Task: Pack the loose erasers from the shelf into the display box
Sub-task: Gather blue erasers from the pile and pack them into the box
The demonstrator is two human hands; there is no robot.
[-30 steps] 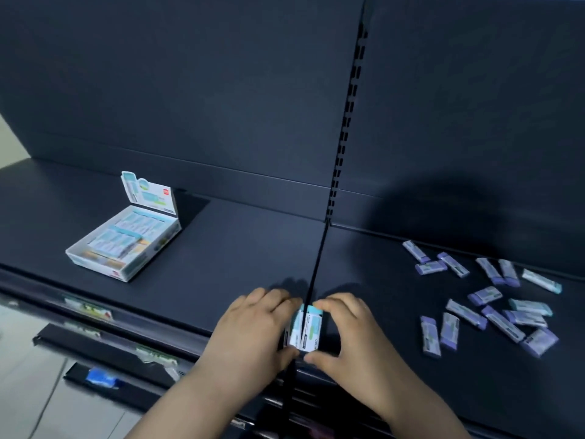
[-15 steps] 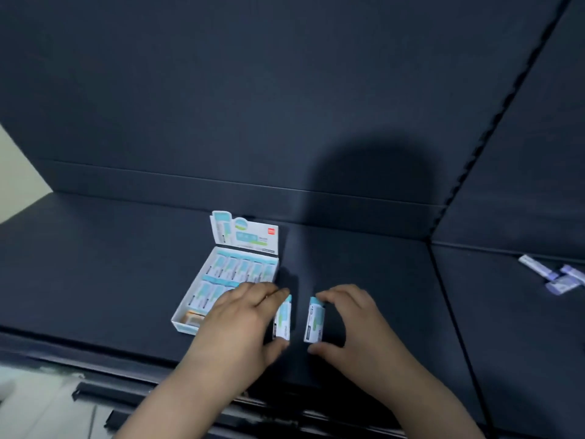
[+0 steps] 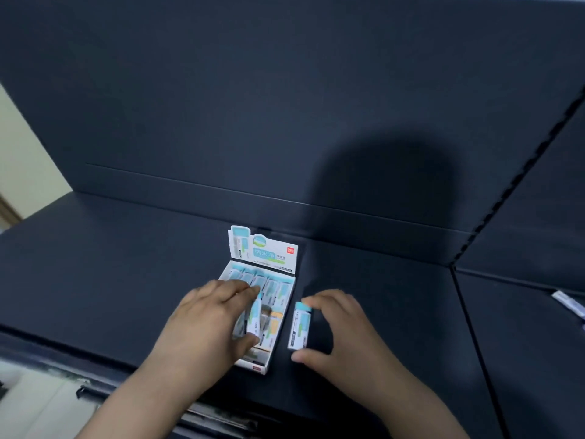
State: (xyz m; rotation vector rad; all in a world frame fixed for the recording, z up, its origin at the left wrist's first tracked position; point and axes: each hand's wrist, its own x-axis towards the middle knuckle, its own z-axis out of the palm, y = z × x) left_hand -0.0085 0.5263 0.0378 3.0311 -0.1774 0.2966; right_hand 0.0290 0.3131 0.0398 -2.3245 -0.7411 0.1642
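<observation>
A white and teal display box lies open on the dark shelf, its lid flap standing up at the back. A row of teal-ended erasers fills its far part. My left hand hovers over the box's near part and pinches a white eraser on edge between fingers and thumb. To the right of the box, my right hand pinches another teal-capped eraser by its two ends, just above the shelf.
The dark shelf runs left and right with an upright back panel behind it. A seam divides it from the neighbouring shelf, where loose wrapped erasers lie at the far right edge. The shelf's front rail runs below my wrists.
The view swung left from the loose pile to the box. My hands split the erasers they held together; the left one carried its eraser over the box, the right one stays beside it.
</observation>
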